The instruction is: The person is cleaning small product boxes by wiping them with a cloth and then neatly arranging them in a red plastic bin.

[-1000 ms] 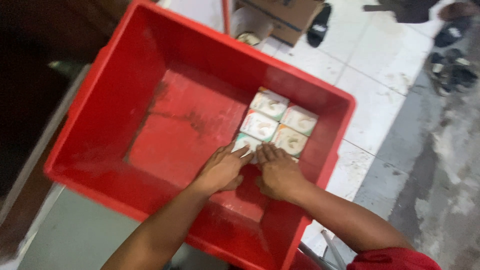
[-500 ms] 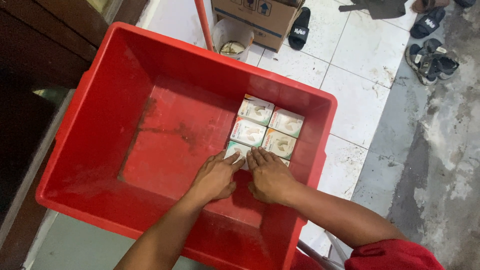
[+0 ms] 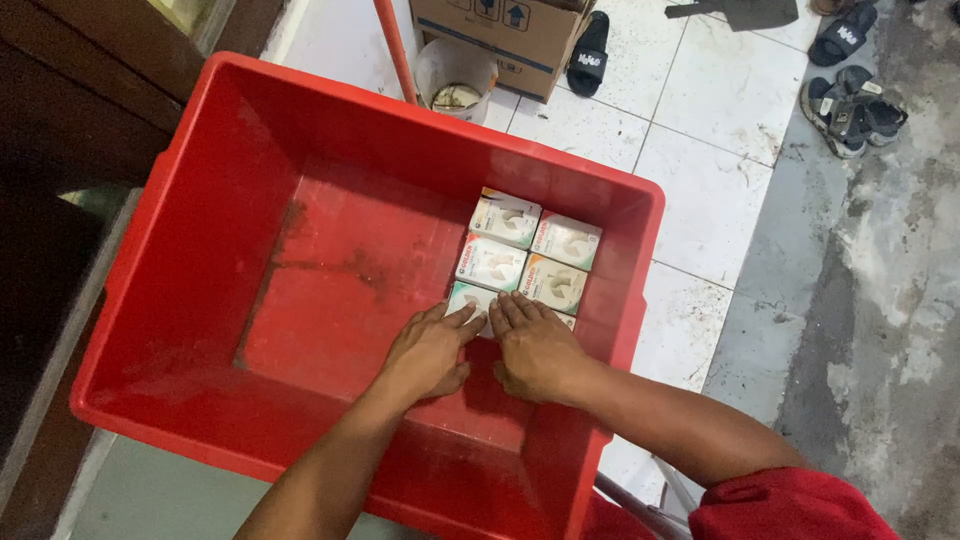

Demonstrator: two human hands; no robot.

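Head view. Floor (image 3: 720,200): white tiles, stained, giving way to rough grey concrete on the right.

Crate (image 3: 230,200): large, red, plastic, open-topped, scuffed and marked on its bottom. It fills most of the frame and stands on the tiles.

Carton (image 3: 500,30): brown cardboard, at the top edge beyond the crate, partly cut off.

Pole (image 3: 395,50): red, thin, slanting down past the carton toward the crate's far rim.

Bucket (image 3: 455,75): small, pale, just beyond the far rim, between pole and carton.

Sandals (image 3: 850,105): dark, grouped at top right on the concrete; one more black slipper (image 3: 592,50) lies beside the carton.

Boxes (image 3: 525,255): small, white with green or orange trim, laid flat in two touching columns in the crate's far right corner, against the right wall. Four show whole; the nearest row is mostly hidden under the hands.

Left hand (image 3: 425,355): palm down inside the crate, fingers together and extended, tips resting on the nearest box (image 3: 468,297) of the left column. Nothing is gripped.

Right hand (image 3: 538,350): palm down just beside the left, fingers together and flat, covering the nearest box of the right column. A red sleeve (image 3: 790,505) shows at the bottom right corner.
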